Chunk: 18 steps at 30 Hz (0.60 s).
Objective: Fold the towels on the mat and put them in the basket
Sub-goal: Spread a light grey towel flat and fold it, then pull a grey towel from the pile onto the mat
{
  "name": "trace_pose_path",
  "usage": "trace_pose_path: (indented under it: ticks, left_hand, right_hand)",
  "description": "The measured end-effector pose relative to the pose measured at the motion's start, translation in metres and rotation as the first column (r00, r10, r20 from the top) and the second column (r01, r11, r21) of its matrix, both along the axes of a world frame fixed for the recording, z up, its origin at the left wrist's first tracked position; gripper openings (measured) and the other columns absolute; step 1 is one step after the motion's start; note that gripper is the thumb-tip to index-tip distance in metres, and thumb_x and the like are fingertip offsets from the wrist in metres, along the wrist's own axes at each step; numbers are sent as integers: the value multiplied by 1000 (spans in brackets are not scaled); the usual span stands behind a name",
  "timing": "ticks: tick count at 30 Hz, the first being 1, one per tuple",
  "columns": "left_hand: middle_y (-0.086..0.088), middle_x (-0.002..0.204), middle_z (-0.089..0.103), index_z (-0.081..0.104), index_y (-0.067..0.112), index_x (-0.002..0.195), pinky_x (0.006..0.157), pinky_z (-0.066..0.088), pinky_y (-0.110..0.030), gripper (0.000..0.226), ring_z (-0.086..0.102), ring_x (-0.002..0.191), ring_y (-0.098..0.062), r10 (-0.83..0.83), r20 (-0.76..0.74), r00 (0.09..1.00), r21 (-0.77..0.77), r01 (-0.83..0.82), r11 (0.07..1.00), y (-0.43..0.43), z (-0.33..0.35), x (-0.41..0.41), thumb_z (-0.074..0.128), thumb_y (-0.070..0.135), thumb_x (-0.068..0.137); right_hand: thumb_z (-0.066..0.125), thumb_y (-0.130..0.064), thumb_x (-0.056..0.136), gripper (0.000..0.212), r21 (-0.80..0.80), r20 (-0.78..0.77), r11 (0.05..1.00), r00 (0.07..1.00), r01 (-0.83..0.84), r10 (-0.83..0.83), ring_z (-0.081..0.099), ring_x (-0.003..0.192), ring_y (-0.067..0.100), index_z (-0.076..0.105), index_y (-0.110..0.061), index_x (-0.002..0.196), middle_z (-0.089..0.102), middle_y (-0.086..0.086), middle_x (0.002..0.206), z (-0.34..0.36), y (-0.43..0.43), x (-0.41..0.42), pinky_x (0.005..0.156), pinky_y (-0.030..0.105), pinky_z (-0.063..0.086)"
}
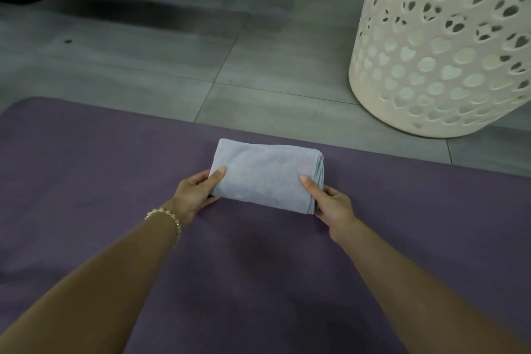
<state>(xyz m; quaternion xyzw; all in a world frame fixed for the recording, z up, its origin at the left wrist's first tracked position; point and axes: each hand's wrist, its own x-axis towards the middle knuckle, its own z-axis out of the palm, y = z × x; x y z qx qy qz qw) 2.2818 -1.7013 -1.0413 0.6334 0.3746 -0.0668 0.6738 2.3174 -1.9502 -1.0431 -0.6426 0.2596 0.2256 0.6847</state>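
A purple mat (86, 167) is spread on the grey tiled floor (172, 60). A folded pale towel (264, 172) is seen on the mat; a white perforated basket (431, 66) is stood on the tiles just beyond it.

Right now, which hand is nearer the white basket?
Right. The right hand grips the towel at the end toward the basket; the left hand grips the opposite end, farther away.

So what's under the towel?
The mat lies under the towel. The left hand and right hand grip its ends, thumbs on top; their fingers curl underneath, tips hidden. Anything else beneath is covered.
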Motion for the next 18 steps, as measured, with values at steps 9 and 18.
trace_pose_path:
  ticks: [9,18]
  left_hand:
    - [-5,119,63,57,7,127,91,50,-31,57,61,103,-20,29,-1,1000,332,-27,943,-14,14,-7,66,44,84]
    - [-7,150,32,41,14,140,112,23,-37,65,24,139,-25,-301,-51,952,756,233,612,-65,47,-54,58,48,88]
  right_hand:
    - [80,-33,75,55,-37,69,999,997,-25,28,63,103,20,58,-8,120,64,7,117,8,0,-2,92,34,52]
    - [68,-28,87,60,-415,237,902,944,-116,231,44,132,17,44,-12,140,46,4,145,44,-121,-62,99,19,33]
